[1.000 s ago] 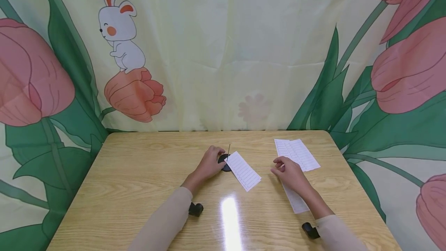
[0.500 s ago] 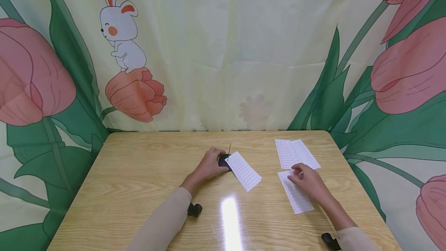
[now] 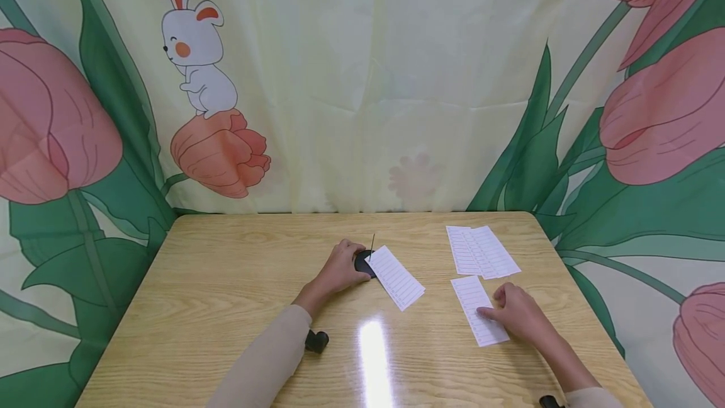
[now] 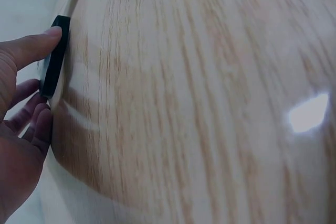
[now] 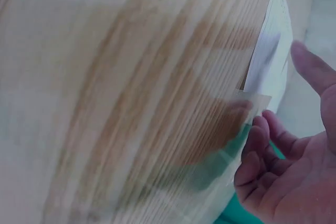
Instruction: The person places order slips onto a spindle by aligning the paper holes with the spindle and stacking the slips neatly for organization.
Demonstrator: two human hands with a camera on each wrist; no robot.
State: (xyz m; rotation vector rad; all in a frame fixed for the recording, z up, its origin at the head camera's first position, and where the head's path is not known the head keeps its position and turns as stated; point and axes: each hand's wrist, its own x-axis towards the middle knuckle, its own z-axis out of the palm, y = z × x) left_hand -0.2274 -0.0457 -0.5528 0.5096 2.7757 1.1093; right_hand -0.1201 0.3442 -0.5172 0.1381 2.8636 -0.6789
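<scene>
The left hand [image 3: 338, 267] grips the left edge of a black round base [image 3: 362, 262] between thumb and bent fingers, mid-table [image 3: 243, 282]; a thin spike [image 3: 372, 245] rises from the base, and a printed slip [image 3: 396, 279] covers its right part; to the right, the right hand [image 3: 520, 312] holds nothing, thumb well apart from loosely curled fingers, above a single slip [image 3: 472, 302]; farther off lie overlapping slips [image 3: 481, 252]

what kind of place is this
Probably an indoor work spot, perhaps a screened-off booth for paperwork: a wood-grain table, paper slips laid out on it, and a flower-print curtain right behind.
</scene>
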